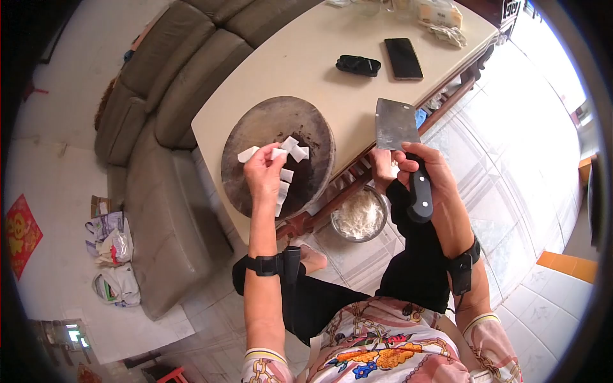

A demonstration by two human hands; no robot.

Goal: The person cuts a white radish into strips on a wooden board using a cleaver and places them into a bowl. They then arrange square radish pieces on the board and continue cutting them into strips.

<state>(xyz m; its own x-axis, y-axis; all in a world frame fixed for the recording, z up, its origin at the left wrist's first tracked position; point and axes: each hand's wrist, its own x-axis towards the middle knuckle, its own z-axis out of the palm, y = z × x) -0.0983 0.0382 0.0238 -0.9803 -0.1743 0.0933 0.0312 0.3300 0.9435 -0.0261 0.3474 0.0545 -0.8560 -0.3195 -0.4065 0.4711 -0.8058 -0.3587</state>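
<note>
My right hand (429,167) is closed round the black handle of a cleaver (397,122), its broad blade raised off to the right of the board. Over the round wooden chopping board (255,121), my left hand (263,169) pinches a white piece (278,154) between thumb and fingers. Several more white blocks (297,152) lie just right of those fingertips, and others (281,191) run down beside the wrist. One more white piece (246,154) shows at the left of the fingers. Dark wet patches mark the wood.
A metal bowl (361,231) holding white shreds stands on the tiled floor below the table (287,70). On the tabletop lie a phone (403,59), a black case-like object (358,65) and a tissue pack (440,13). A grey sofa (172,210) borders the left side.
</note>
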